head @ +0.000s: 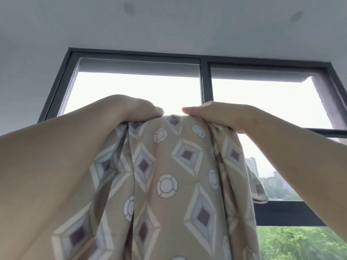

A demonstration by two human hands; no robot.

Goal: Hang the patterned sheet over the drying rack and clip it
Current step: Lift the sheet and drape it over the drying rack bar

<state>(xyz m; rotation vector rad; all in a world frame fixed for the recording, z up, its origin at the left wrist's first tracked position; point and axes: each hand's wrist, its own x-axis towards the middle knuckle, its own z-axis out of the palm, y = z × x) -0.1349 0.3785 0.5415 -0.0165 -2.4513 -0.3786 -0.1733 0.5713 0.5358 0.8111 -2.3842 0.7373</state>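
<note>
Sheet (169, 175): bunched up, hangs down between both arms — in front of the window (204, 81)
Left hand (139, 109): raised high, fingers curled over the top fold, holding it
Right hand (214, 114): raised high too — grips the same fold

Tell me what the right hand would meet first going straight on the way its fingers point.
The left hand: the right hand points leftward along the top of the patterned sheet, toward it across a small gap. Depth is unclear, so it might miss.
</note>
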